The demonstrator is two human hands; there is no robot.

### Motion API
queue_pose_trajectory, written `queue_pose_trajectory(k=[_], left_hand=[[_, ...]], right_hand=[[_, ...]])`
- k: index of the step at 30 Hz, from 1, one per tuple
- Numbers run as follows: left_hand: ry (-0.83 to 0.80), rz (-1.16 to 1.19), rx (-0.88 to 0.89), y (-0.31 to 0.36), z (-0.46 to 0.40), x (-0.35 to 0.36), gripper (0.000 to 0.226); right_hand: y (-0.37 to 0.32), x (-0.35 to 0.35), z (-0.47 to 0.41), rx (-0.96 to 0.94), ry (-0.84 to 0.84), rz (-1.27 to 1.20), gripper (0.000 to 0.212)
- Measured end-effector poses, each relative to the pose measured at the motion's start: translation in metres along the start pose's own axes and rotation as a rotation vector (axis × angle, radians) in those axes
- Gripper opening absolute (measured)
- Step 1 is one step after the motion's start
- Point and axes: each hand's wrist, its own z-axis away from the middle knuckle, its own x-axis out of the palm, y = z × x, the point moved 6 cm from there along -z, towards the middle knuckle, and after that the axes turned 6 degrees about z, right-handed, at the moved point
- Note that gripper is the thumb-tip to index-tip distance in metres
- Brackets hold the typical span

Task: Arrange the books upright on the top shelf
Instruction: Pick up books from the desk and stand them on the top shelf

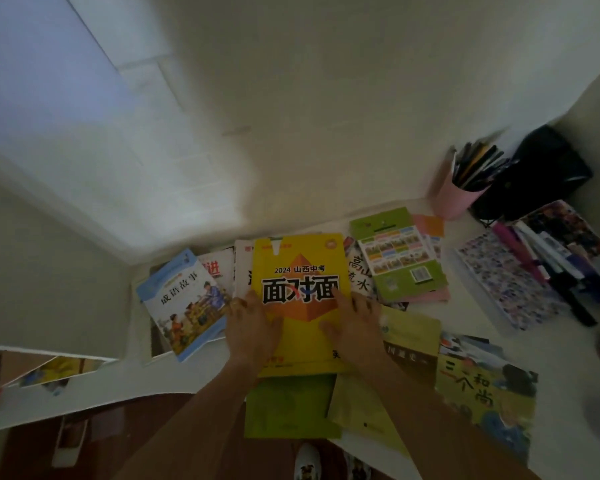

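Pickup step: left hand (253, 327) and right hand (355, 323) lay flat-fingered on the large yellow paperback workbook (300, 306), not yet gripping; lifting it upright likely required curling round its edges.

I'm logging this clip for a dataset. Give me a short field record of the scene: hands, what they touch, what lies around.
left hand: fingers flat on the yellow book's left edge
right hand: fingers flat on the yellow book's cover
yellow book: lying flat on other books
blue book: left of it, flat, tilted
green book: right of it, flat
pink cup: upright, holding pens
desk: white
books upright: none yet
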Motion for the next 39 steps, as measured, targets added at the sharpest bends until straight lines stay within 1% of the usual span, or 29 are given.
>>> queue_pose_trajectory(k=[2,3,5,6,7,9,10,11,12,14,16,17,18,19,20,21,22,23,24,25,26,27,29,30,32,33,34,37,39], left_hand=[[-0.019,0.198,-0.099,-0.004,-0.007,-0.005,0.056],[-0.045,0.364,-0.132,-0.004,-0.009,-0.007,0.046],[-0.111,0.678,-0.135,0.007,-0.001,-0.015,0.026],[-0.126,0.796,-0.106,0.014,0.005,-0.02,0.022],[-0.132,0.901,-0.073,0.019,0.009,-0.025,0.021],[-0.151,1.052,0.002,0.028,0.017,-0.037,0.022],[-0.162,1.115,0.02,0.031,0.019,-0.041,0.024],[-0.159,1.157,0.01,0.034,0.021,-0.044,0.024],[-0.151,1.159,0.019,0.041,0.024,-0.048,0.026],[-0.158,1.094,0.117,0.064,0.035,-0.054,0.029],[-0.252,1.007,0.169,0.086,0.049,-0.045,0.028],[-0.289,0.951,0.181,0.091,0.054,-0.039,0.028],[-0.253,0.852,0.172,0.087,0.055,-0.036,0.031],[-0.132,0.69,0.131,0.077,0.051,-0.038,0.034],[0.018,0.491,0.052,0.058,0.044,-0.042,0.04],[0.116,0.313,-0.062,0.037,0.04,-0.045,0.049],[0.141,0.179,-0.197,0.015,0.037,-0.045,0.059],[0.109,0.132,-0.314,-0.006,0.034,-0.039,0.068],[0.051,0.157,-0.396,-0.021,0.036,-0.035,0.073],[0.011,0.207,-0.433,-0.032,0.037,-0.027,0.075],[-0.001,0.223,-0.419,-0.037,0.037,-0.019,0.071],[0.014,0.214,-0.372,-0.037,0.036,-0.014,0.064],[0.034,0.269,-0.215,-0.03,0.035,-0.009,0.049],[0.023,0.437,-0.188,-0.026,0.035,-0.007,0.039],[-0.051,0.899,-0.247,-0.018,0.04,-0.009,0.019],[-0.113,1.082,-0.281,-0.014,0.043,-0.007,0.02],[-0.188,1.18,-0.302,-0.01,0.046,-0.004,0.023],[-0.323,1.27,-0.309,0.0,0.055,0.005,0.031],[-0.362,1.307,-0.297,0.007,0.06,0.012,0.043]], right_hand=[[0.002,-0.002,-0.005,0.023,0.002,-0.228,0.076],[0.003,-0.008,-0.008,0.045,0.036,-0.358,0.077],[0.005,-0.026,-0.009,0.125,0.097,-0.634,0.076],[0.005,-0.036,-0.009,0.179,0.094,-0.772,0.07],[0.005,-0.043,-0.008,0.208,0.063,-0.903,0.057],[0.004,-0.06,-0.005,0.223,0.0,-1.101,0.025],[0.009,-0.069,-0.004,0.232,0.014,-1.165,0.019],[0.014,-0.081,-0.003,0.238,0.049,-1.214,0.02],[0.024,-0.091,-0.002,0.247,0.091,-1.231,0.023],[0.038,-0.113,0.003,0.223,0.135,-1.232,0.034],[0.061,-0.126,0.011,0.24,0.161,-1.209,0.046],[0.075,-0.131,0.015,0.263,0.187,-1.196,0.045],[0.087,-0.135,0.02,0.284,0.195,-1.197,0.043],[0.097,-0.138,0.025,0.319,0.196,-1.197,0.041],[0.107,-0.14,0.029,0.357,0.202,-1.192,0.045],[0.116,-0.141,0.033,0.4,0.199,-1.164,0.051],[0.124,-0.141,0.036,0.43,0.206,-1.145,0.057],[0.128,-0.141,0.041,0.447,0.212,-1.141,0.059],[0.13,-0.139,0.044,0.447,0.223,-1.153,0.059],[0.133,-0.136,0.047,0.462,0.22,-1.169,0.06],[0.136,-0.132,0.047,0.46,0.215,-1.187,0.061],[0.139,-0.126,0.047,0.47,0.202,-1.219,0.061],[0.136,-0.117,0.042,0.472,0.152,-1.273,0.05],[0.129,-0.112,0.038,0.457,0.122,-1.283,0.043],[0.111,-0.1,0.028,0.452,0.065,-1.273,0.045],[0.1,-0.095,0.024,0.472,0.032,-1.295,0.048],[0.087,-0.089,0.019,0.479,-0.01,-1.302,0.048],[0.053,-0.071,0.008,0.481,-0.141,-1.208,0.034],[0.033,-0.06,0.004,0.393,-0.15,-1.083,0.038]])
